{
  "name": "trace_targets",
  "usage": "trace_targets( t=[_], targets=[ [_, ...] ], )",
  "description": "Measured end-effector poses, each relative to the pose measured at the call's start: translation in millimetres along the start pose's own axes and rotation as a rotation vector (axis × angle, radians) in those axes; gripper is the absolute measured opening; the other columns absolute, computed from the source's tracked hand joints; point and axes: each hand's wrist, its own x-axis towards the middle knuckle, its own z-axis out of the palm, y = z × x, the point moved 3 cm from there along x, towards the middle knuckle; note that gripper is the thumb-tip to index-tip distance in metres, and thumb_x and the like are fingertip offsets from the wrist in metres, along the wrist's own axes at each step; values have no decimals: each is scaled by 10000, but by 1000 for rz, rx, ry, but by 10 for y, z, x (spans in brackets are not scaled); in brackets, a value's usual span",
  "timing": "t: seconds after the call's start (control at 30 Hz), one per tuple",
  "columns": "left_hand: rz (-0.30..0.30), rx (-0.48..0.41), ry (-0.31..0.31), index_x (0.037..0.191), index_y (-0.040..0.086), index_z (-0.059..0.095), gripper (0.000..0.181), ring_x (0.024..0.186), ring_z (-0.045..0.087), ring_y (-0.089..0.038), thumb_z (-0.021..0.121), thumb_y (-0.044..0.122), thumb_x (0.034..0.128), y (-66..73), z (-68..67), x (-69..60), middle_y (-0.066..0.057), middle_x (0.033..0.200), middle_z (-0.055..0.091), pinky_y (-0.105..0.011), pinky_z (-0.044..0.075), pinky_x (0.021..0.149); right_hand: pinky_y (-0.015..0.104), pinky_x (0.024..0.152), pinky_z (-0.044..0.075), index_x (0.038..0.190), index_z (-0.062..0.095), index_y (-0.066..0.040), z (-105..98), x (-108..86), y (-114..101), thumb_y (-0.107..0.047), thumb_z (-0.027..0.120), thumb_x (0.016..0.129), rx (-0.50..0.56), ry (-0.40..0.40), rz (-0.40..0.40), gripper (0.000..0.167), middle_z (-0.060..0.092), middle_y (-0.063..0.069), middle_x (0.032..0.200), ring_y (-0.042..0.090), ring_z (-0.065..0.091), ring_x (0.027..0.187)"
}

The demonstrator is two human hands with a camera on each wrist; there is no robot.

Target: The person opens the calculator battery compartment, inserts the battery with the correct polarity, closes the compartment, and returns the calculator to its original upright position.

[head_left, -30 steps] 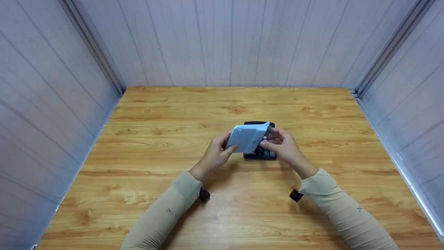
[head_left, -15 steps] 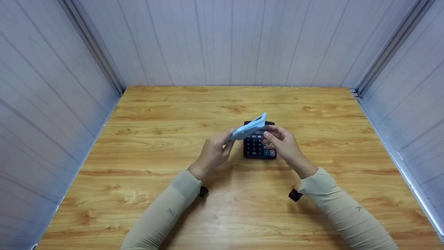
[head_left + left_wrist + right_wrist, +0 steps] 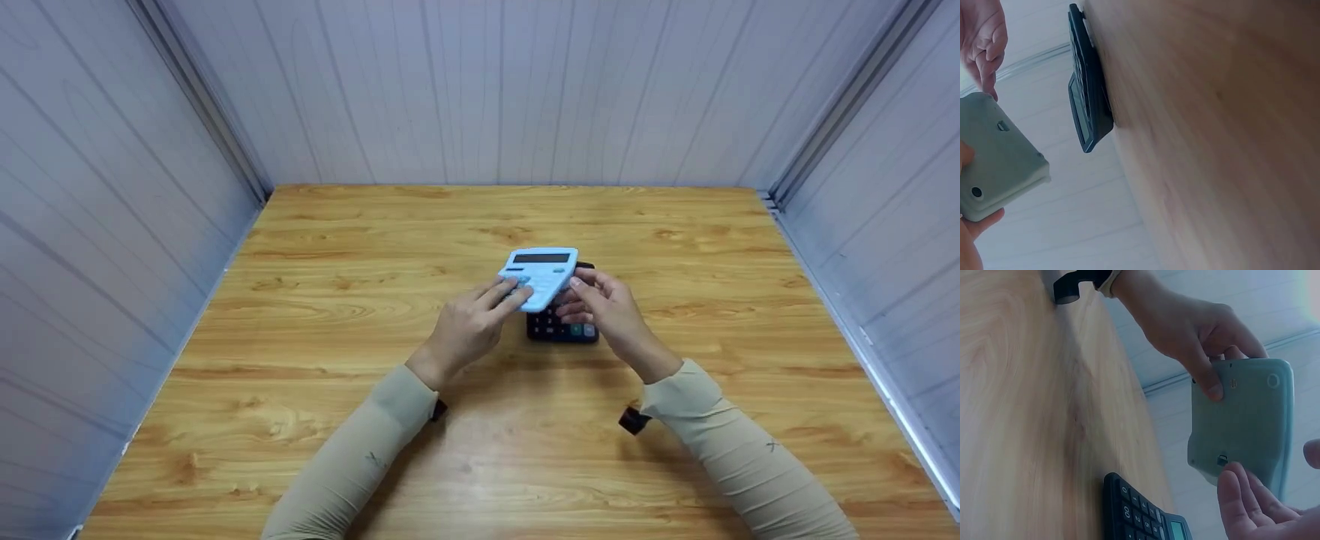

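Observation:
A light blue calculator point(image 3: 544, 276) is held in the air, its screen and keys facing up in the head view. My left hand point(image 3: 469, 322) grips its near left side, fingers over the keys and thumb on the back, as the right wrist view shows. My right hand point(image 3: 611, 311) is at the calculator's right edge. Its loosely bent fingers point(image 3: 1233, 495) lie against or just under the back, and the thumb stands apart; contact is unclear. Below, a black calculator point(image 3: 561, 332) lies on the table, partly hidden by the blue one and my right hand.
The wood-grain table point(image 3: 337, 247) is bounded by pale panel walls point(image 3: 480, 90) at the back and both sides. Small black wrist cameras point(image 3: 634, 421) hang below the sleeves, just over the table.
My left hand has turned the light blue calculator over, from its back showing, through edge-on, to its keys and screen showing. The right hand has stayed close by; the black calculator has not moved.

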Motion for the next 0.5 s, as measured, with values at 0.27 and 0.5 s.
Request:
trace_targets(
  t=[0.27, 0.5],
  targets=[
    [92, 117, -78, 1460, 268, 702, 458, 1220, 761, -332, 749, 112, 1032, 34, 0, -4, -105, 1349, 775, -424, 672, 937, 269, 752, 661, 1472, 488, 90, 14, 43, 34, -127, 567, 1123, 73, 27, 58, 418, 788, 23, 982, 143, 753, 827],
    [127, 134, -110, 1482, 279, 681, 470, 1198, 771, -323, 744, 136, 1039, 50, -4, -16, -91, 1366, 768, -418, 673, 936, 270, 733, 660, 1406, 481, 48, 17, 40, 58, -63, 601, 1083, 162, 29, 104, 363, 766, 40, 977, 142, 748, 795]
  ],
)
